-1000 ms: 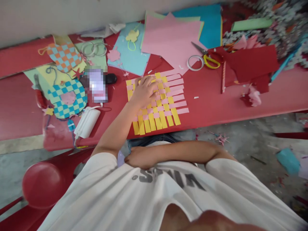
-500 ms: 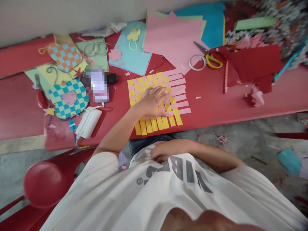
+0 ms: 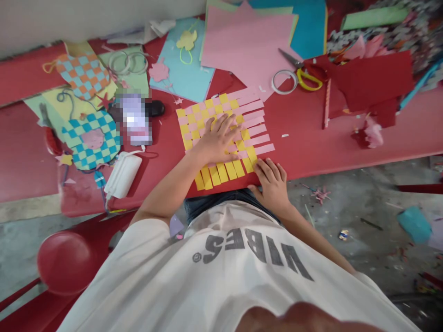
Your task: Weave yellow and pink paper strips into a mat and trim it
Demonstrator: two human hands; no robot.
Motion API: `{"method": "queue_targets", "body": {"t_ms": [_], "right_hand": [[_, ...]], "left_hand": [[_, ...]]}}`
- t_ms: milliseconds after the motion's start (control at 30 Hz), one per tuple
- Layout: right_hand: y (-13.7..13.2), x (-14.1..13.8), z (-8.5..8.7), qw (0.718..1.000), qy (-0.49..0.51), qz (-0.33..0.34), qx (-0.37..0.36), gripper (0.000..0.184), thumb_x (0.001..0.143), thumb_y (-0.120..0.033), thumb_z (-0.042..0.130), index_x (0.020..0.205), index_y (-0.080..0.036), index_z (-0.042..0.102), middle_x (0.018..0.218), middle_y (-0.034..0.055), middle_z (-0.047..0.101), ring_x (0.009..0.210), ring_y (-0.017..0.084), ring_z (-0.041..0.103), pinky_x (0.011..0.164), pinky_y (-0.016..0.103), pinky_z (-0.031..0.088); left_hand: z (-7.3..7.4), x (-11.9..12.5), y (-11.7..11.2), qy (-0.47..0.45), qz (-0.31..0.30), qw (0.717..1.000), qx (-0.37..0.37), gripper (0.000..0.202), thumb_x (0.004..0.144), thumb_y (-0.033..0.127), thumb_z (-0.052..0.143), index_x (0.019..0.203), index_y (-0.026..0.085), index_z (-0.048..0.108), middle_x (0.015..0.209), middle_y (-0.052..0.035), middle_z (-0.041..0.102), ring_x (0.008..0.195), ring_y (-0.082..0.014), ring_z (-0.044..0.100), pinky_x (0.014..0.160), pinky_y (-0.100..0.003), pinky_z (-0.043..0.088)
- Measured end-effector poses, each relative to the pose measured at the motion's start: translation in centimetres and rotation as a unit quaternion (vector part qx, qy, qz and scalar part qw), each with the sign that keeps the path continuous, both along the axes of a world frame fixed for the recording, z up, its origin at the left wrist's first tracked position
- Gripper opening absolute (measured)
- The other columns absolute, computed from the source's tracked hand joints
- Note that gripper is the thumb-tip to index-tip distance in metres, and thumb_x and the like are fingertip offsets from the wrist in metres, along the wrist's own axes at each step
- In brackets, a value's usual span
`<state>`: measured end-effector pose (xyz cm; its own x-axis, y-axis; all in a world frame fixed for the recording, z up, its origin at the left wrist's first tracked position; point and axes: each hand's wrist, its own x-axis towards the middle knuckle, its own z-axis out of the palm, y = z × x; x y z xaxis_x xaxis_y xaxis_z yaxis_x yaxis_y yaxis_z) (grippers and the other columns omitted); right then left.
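A woven mat [image 3: 194, 121] of yellow and pink paper strips lies on the red table [image 3: 304, 154]. Loose pink strip ends [image 3: 261, 139] stick out on its right side, and yellow strip ends [image 3: 221, 173] point toward my body. My left hand [image 3: 218, 140] rests flat on the weave, fingers spread, hiding part of its middle. At the mat's lower right corner is my right hand [image 3: 272, 182], fingers stretched out over the table edge. Its fingertips touch or nearly touch the last yellow strip.
Scissors [image 3: 301, 71] and a tape roll [image 3: 284, 82] lie beyond the mat on pink paper [image 3: 249, 41]. To the left are a phone [image 3: 136, 117], a white power bank [image 3: 123, 175] and a blue checkered paper piece [image 3: 92, 140]. Red paper [image 3: 377, 83] lies at right.
My right hand has come up from my lap to the mat's lower right corner, its fingers now extended. My left hand stays flat on the weave.
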<state>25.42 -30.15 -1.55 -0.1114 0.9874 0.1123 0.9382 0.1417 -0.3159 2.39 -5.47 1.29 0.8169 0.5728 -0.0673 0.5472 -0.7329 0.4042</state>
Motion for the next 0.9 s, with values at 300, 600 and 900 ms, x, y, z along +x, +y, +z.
{"method": "queue_targets", "body": {"t_ms": [300, 600, 900], "right_hand": [[0.1, -0.6, -0.1, 1.000, 0.004, -0.010, 0.006, 0.072, 0.113, -0.040, 0.064, 0.181, -0.019, 0.051, 0.182, 0.0183, 0.058, 0.173, 0.044, 0.047, 0.144, 0.065, 0.029], [-0.1, -1.4, -0.1, 1.000, -0.002, -0.010, 0.015, 0.071, 0.111, -0.034, 0.065, 0.179, -0.017, 0.051, 0.182, 0.0185, 0.058, 0.173, 0.044, 0.046, 0.144, 0.065, 0.030], [-0.2, -4.9, 4.0, 0.948, 0.280, 0.148, -0.006, 0.027, 0.117, -0.036, 0.068, 0.138, -0.023, 0.079, 0.136, 0.0146, 0.084, 0.131, 0.032, 0.077, 0.119, 0.051, 0.057]], "left_hand": [[0.2, -0.1, 0.1, 0.003, -0.005, 1.000, -0.009, 0.103, 0.098, 0.064, 0.089, 0.186, 0.031, 0.046, 0.203, -0.0178, 0.017, 0.188, -0.0518, 0.013, 0.149, -0.080, 0.004], [-0.1, 0.0, 0.2, 0.014, 0.000, 1.000, -0.007, 0.098, 0.102, 0.067, 0.084, 0.186, 0.030, 0.047, 0.202, -0.0188, 0.018, 0.188, -0.0520, 0.014, 0.149, -0.080, 0.006], [0.5, -1.6, 2.8, -0.054, 0.057, 0.997, 0.028, 0.075, 0.112, 0.068, 0.067, 0.178, 0.035, 0.054, 0.199, -0.0134, 0.033, 0.184, -0.0461, 0.032, 0.150, -0.074, 0.016]]}}
